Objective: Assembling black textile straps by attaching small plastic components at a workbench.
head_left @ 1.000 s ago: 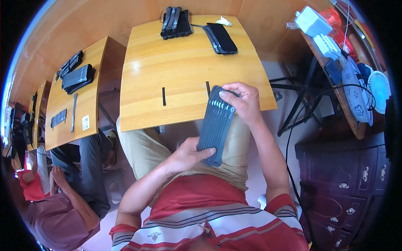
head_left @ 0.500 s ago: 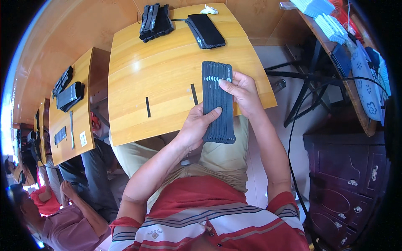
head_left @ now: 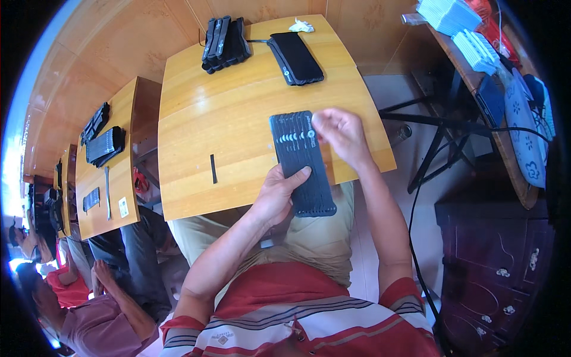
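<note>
A fanned stack of flat black strips (head_left: 309, 193) with pale round marks near the far end is held over the table's front edge. My left hand (head_left: 278, 193) grips its left side, the thumb lying on top. Beside the stack's far right corner is my right hand (head_left: 344, 135), its fingers curled in and its thumb near the strips' edge. What those fingers hold, if anything, is hidden. A short narrow black strip (head_left: 213, 169) lies on the wooden table (head_left: 202, 119) left of the stack.
At the table's far side stand a bundle of black strips (head_left: 225, 46) and a flat black stack (head_left: 297, 58), with a crumpled white tissue (head_left: 301, 26) behind. A neighbouring table (head_left: 122, 184) with more strips is at left, a seated person nearby. A dark drawer cabinet (head_left: 482, 250) stands right.
My right hand has moved off the stack's face to beside its far right edge. The stack has tilted, its far end shifting left and covering a second short strip. The whole view has shifted slightly.
</note>
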`<state>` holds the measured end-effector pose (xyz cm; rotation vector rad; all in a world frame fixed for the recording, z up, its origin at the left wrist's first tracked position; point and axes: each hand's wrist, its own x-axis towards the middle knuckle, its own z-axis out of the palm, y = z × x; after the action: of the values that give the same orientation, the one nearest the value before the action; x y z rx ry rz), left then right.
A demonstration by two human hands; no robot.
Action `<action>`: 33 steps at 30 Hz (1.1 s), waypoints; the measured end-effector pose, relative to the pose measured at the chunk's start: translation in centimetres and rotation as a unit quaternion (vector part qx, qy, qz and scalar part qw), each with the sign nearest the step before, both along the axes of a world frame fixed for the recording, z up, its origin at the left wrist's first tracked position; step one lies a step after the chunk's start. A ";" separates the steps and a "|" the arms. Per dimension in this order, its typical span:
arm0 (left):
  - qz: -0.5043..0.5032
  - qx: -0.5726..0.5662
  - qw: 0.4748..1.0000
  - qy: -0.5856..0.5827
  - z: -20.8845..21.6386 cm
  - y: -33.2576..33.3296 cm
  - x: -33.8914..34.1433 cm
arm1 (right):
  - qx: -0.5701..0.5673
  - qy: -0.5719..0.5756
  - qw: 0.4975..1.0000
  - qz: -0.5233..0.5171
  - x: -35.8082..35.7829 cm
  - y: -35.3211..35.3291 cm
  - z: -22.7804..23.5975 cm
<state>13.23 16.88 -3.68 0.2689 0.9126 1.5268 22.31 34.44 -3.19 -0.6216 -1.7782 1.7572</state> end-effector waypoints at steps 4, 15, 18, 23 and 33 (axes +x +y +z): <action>-0.003 0.005 1.000 0.021 -0.1 -0.8 -0.8 | 0.254 -0.143 0.939 -0.185 -3.1 5.0 0.2; 0.003 -0.022 1.000 0.015 0.4 -1.8 -1.6 | 0.363 -0.448 0.807 -0.129 -10.8 7.5 3.8; 0.000 -0.022 0.999 0.026 -0.7 -2.0 -1.9 | 0.348 -0.450 0.812 -0.131 -11.0 7.8 3.3; -0.009 -0.007 1.000 0.007 -0.4 -2.0 -2.4 | 0.323 -0.421 0.833 -0.159 -10.9 8.1 3.2; -0.012 0.007 1.000 0.002 -1.3 -2.2 -2.5 | 0.387 -0.117 0.850 -0.338 -10.2 10.6 1.8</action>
<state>10.76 14.69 -5.02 0.2932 0.8985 1.5114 12.06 45.04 -1.40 -0.9538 -1.8896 0.4376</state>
